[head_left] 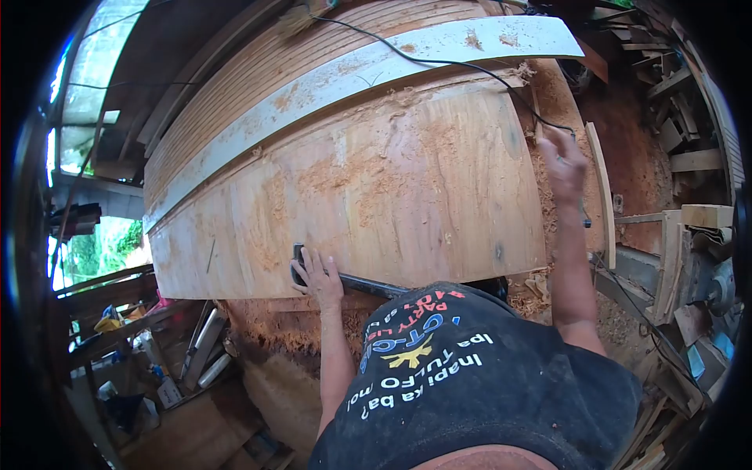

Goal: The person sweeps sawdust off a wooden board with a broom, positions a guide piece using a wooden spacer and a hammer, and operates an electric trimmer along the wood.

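Observation:
A wide wooden panel [407,188] lies across the bench, with shavings and sawdust scattered over it. Fingers spread, my left hand [319,276] rests at the panel's near edge, against the dark end of a black bar-like object [368,287] that runs right toward my shirt. My right hand [565,166] is raised past the panel's right end, fingers curled round a black cable [478,68]. The cable crosses from the top of the view to this hand, and a short dark end [587,223] shows below, beside the forearm.
A long white board [352,78] lies beyond the panel, over ribbed boards [227,117]. A narrow wood strip [600,192] stands right of my right hand. Scrap lumber [670,258] is piled at the right; tools and containers [168,392] lie at the lower left.

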A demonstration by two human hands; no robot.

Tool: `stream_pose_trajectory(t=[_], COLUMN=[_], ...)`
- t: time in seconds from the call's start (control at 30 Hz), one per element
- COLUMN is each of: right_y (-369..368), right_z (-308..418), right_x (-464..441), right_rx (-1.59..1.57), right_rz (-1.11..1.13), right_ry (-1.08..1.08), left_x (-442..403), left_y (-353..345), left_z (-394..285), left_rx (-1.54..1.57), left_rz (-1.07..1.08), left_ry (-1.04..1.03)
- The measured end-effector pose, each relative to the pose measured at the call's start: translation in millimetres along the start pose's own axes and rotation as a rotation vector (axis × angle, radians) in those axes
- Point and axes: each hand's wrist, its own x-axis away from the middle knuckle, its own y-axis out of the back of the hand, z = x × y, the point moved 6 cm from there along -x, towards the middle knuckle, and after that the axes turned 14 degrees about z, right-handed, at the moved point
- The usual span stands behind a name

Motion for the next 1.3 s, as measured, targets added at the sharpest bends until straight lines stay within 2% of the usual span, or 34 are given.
stream_pose_trajectory(t=[0.03,0.07,0.1,0.17,0.2,0.27,0.37,0.47,0.53,0.6,0.67,0.77,0.8,0.93,1.07,1.13,1.17,1.23,1.27,1.3], right_y=[-30,-56,-87,-146,-172,-222,-265,-296,-325,-367,-399,-399,-380,-385,-389,-398,-400,-407,-397,-397], right_z=[20,38,46,44,39,27,47,68,104,144,139,128,135,134,127,121,119,117,133,141], right_x=[-10,-19,-29,-57,-74,-105,-125,-123,-92,-72,-21,-28,-34,-36,-34,-37,-31,-29,-22,-12], right_rx=[-0.024,0.146,0.086,0.156,0.151,0.332,0.651,0.672,0.603,0.482,0.116,-0.147,-0.245,-0.231,-0.274,-0.179,-0.317,-0.232,-0.213,-0.183], right_rz=[0.074,0.153,0.192,0.164,0.195,0.128,0.207,0.162,0.059,0.800,0.691,0.702,0.555,0.562,0.561,0.546,0.553,0.622,0.551,0.455], right_ry=[0.074,0.205,0.271,0.345,0.282,0.195,-0.067,-0.187,0.106,0.337,0.665,0.450,0.351,0.367,0.263,0.312,0.223,0.160,0.215,0.389], left_x=[-5,-9,-11,-10,-9,-6,-6,-6,-4,-4,-6,-4,-4,-6,-7,-8,-12,-13,-14,-10], left_y=[-1,-3,-6,-9,-10,-6,-7,-4,-2,-2,-3,-1,0,-2,-1,6,0,-7,-8,-4], left_z=[1,3,6,10,10,7,9,5,3,3,4,2,1,3,2,-4,2,9,10,10], left_rx=[0.012,0.025,0.038,0.073,0.100,0.149,0.172,0.186,0.192,0.195,0.190,0.182,0.178,0.179,0.162,0.256,0.274,0.222,0.145,0.127], left_rz=[-0.019,-0.038,-0.054,-0.144,-0.173,-0.231,-0.269,-0.295,-0.286,-0.281,-0.294,-0.286,-0.279,-0.265,-0.277,-0.356,-0.368,-0.331,-0.267,-0.237], left_ry=[-0.007,-0.013,-0.017,-0.066,-0.084,-0.117,-0.155,-0.170,-0.177,-0.176,-0.196,-0.192,-0.192,-0.178,-0.175,-0.265,-0.282,-0.229,-0.193,-0.200])
